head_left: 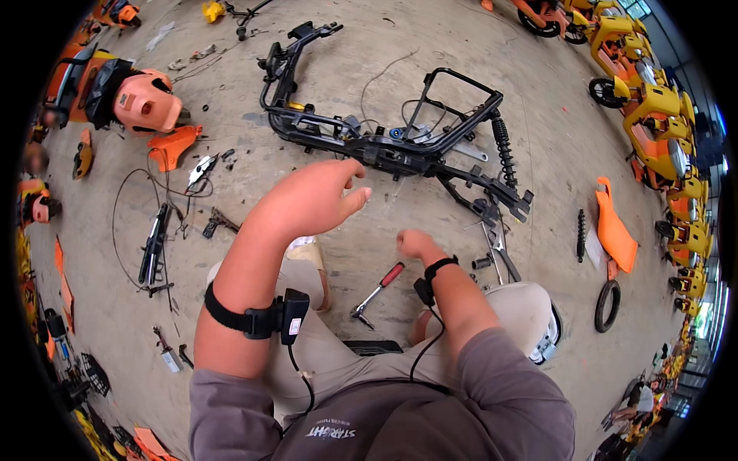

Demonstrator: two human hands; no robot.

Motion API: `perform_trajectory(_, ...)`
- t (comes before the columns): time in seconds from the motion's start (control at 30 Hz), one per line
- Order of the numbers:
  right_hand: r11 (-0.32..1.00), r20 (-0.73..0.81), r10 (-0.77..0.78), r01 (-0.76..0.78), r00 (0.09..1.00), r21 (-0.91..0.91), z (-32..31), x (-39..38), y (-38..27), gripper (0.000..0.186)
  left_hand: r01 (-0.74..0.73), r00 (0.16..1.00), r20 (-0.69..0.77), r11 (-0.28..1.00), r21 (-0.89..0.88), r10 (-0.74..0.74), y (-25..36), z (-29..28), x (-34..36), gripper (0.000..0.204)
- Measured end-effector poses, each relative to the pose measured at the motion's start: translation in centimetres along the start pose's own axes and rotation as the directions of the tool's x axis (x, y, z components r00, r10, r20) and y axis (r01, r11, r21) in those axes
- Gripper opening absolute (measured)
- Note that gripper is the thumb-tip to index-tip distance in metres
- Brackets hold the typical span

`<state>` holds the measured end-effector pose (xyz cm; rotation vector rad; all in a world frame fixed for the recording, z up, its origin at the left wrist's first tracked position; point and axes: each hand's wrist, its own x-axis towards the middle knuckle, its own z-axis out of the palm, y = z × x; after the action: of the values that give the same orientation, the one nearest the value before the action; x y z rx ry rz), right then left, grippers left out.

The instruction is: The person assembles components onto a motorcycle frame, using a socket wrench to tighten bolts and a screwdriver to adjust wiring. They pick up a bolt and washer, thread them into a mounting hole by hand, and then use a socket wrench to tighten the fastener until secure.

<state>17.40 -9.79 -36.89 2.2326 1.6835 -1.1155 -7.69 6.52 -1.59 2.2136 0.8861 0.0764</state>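
Here, white-lettered shirt (407, 422), left hand (327, 196) near black frame (400, 156)

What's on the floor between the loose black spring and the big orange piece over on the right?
A pale, thin-looking piece lies between the black spring and the orange piece. The head view shows it.
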Motion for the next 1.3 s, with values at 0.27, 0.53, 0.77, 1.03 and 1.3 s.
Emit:
perform_trajectory(0.27,0.967,-0.911,-0.220,-0.043,0.349,-0.250,-18.9,0.6,5.4,0.020,-0.092,0.996,-0.003,0.996,-0.023,0.092,0.6,0.5,1.6,0.040)
perform_trajectory(0.53,0.885,-0.570,0.383,-0.466,0.727,0.001,-21.8,1.5,10.1,0.054,-0.039,0.995,0.090,0.999,-0.017,0.040,-0.4,1.0,2.3,0.040)
perform_trajectory(0.77,0.891,-0.646,0.353,-0.453,0.677,0.012,-19.7,1.4,11.1,0.060,0.074,0.984,0.160,0.996,0.044,-0.080,-2.8,0.2,4.6,0.040)
perform_trajectory(1.03,0.899,-0.671,0.320,-0.437,0.669,-0.007,-20.0,1.2,10.7,0.060,0.263,0.956,0.051,0.918,0.298,-0.290,-14.0,-2.0,13.1,0.042)
perform_trajectory(1.3,0.903,-0.665,0.300,-0.428,0.684,-0.033,-19.8,1.1,11.0,0.058,0.546,0.799,-0.419,0.811,0.211,-0.430,-26.0,-7.6,20.0,0.037)
